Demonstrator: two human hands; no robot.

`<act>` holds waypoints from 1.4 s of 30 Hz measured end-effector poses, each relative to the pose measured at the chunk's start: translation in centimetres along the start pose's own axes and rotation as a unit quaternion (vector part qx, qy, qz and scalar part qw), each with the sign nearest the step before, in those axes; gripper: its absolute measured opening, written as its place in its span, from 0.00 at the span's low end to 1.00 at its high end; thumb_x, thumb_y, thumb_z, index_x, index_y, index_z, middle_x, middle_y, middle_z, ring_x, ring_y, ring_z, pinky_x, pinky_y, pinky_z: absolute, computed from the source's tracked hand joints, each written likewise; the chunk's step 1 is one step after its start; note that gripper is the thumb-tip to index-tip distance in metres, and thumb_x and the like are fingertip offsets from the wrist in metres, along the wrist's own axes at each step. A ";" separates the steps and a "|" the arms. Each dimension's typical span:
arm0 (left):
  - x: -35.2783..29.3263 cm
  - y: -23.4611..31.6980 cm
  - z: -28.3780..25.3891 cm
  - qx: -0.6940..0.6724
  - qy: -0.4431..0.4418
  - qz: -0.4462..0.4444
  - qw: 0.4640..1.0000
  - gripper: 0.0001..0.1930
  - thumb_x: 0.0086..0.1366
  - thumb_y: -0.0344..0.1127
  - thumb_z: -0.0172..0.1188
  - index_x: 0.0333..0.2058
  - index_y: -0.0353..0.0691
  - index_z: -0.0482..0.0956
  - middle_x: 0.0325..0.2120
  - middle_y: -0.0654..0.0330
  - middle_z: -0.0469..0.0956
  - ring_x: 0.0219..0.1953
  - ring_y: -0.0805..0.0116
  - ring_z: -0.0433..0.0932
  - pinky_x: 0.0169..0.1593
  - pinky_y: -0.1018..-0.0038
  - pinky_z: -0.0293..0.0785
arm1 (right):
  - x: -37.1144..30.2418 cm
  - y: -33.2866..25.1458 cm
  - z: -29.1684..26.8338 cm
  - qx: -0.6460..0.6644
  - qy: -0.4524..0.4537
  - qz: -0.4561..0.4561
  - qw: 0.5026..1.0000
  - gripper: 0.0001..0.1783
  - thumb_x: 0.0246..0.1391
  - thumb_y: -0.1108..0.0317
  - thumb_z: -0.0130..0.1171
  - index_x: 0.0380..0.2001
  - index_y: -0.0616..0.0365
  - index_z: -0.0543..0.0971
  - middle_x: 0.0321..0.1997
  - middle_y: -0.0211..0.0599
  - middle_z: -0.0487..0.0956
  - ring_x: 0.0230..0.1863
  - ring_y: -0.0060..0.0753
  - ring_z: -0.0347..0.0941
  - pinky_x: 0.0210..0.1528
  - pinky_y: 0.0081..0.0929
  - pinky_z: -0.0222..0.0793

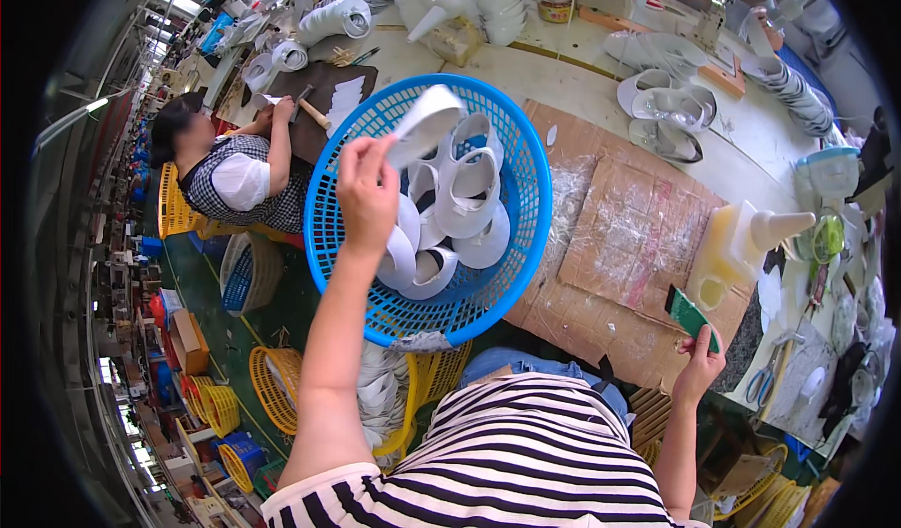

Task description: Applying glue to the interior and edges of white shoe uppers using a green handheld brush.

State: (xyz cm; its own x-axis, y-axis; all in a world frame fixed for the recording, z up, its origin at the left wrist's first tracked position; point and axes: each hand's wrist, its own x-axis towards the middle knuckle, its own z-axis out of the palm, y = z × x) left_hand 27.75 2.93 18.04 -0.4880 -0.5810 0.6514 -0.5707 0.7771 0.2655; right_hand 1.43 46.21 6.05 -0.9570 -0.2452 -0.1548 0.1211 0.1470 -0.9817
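Observation:
My left hand (367, 190) is up over the blue plastic basket (542, 211), its fingers closed on a white shoe upper (430, 124) that looks slightly blurred. Inside the basket several more white shoe uppers (469, 190) lie loosely heaped. Off to the right, my right hand (701, 367) grips a green-handled brush (691, 317) with a dark edge at its far end. That brush is just in front of a translucent glue bottle (727, 246) holding yellowish liquid, with a pale nozzle pointing right.
Glue-smeared cardboard (619, 237) covers the table beside the basket. White uppers (664, 106) and nested stacks lie at the back. Scissors (762, 382) rest at the right edge. A co-worker (235, 171) sits at the left near a hammer (302, 99). Yellow baskets (274, 387) stand below.

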 end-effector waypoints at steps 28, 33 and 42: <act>8.9 13.5 33.0 -0.208 -0.291 0.202 0.912 0.32 0.50 0.35 0.70 0.54 0.42 0.69 0.55 0.47 0.66 0.59 0.47 0.65 0.63 0.59 0.62 | 0.8 1.1 1.8 0.044 0.006 0.134 0.990 0.11 0.64 0.69 0.56 0.40 0.69 0.78 0.27 0.33 0.77 0.21 0.20 0.73 0.21 0.18 0.70; 10.3 24.4 40.9 -0.012 -0.393 0.175 0.903 0.50 0.47 0.36 0.73 0.67 0.59 0.53 0.63 0.43 0.56 0.63 0.38 0.60 0.64 0.52 0.61 | 0.7 1.4 0.8 0.038 0.030 0.180 0.982 0.11 0.65 0.69 0.55 0.40 0.70 0.78 0.26 0.35 0.77 0.22 0.21 0.73 0.23 0.19 0.71; 15.7 19.2 41.8 -0.109 -0.374 0.237 0.890 0.31 0.44 0.25 0.63 0.52 0.49 0.77 0.44 0.51 0.77 0.47 0.45 0.70 0.53 0.58 0.69 | 2.7 3.2 0.2 0.061 0.020 0.224 0.973 0.11 0.64 0.69 0.56 0.41 0.69 0.78 0.27 0.35 0.78 0.22 0.21 0.74 0.22 0.19 0.71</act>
State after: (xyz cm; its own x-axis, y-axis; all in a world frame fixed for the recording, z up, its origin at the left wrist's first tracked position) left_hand -18.49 -1.35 3.65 -0.9895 -0.1104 0.0935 -0.0813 0.9590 0.2716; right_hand -0.69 45.82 2.52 -0.8107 -0.1452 -0.5672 0.5556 0.1146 -0.8235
